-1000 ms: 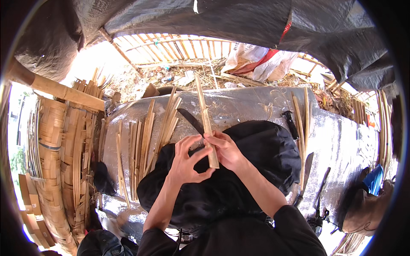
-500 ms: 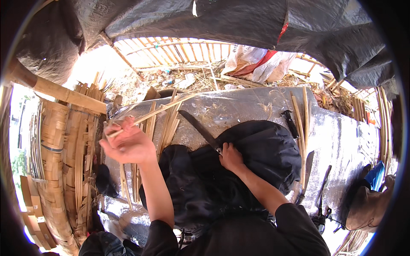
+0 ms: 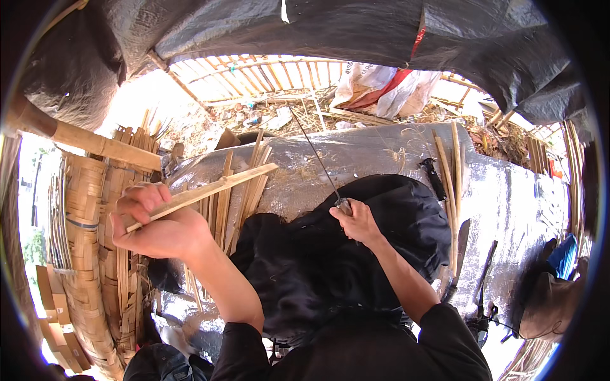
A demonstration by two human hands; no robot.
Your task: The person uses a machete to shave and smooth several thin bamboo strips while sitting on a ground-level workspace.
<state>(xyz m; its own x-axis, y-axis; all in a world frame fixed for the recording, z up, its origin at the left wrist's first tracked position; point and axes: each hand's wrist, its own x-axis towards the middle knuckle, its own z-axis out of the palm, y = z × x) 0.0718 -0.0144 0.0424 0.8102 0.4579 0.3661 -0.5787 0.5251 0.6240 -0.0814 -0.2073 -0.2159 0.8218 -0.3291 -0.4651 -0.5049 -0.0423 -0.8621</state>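
A pale bamboo strip (image 3: 225,184) lies across my raised left hand (image 3: 159,219), whose fingers curl around its lower end. The strip's free end points up and to the right. In my right hand (image 3: 356,219) is the handle of a long knife (image 3: 316,152); its blade stands edge-on, a thin dark line slanting up and left, apart from the strip. Black cloth (image 3: 298,267) covers my lap beneath both hands. Several more bamboo strips (image 3: 254,197) lie on the silvery sheet (image 3: 305,146) just beyond my left forearm.
Woven bamboo panels (image 3: 82,247) stand at the left. Right of my lap lie a few strips (image 3: 456,190), a black-handled tool (image 3: 432,178) and another dark blade (image 3: 486,273). A brown bag (image 3: 540,305) sits at the far right. Dark sheeting (image 3: 305,32) hangs overhead.
My left hand has moved left and a little down with the strip, which now shows its broader face. My right hand has raised and turned the knife from flat to edge-on.
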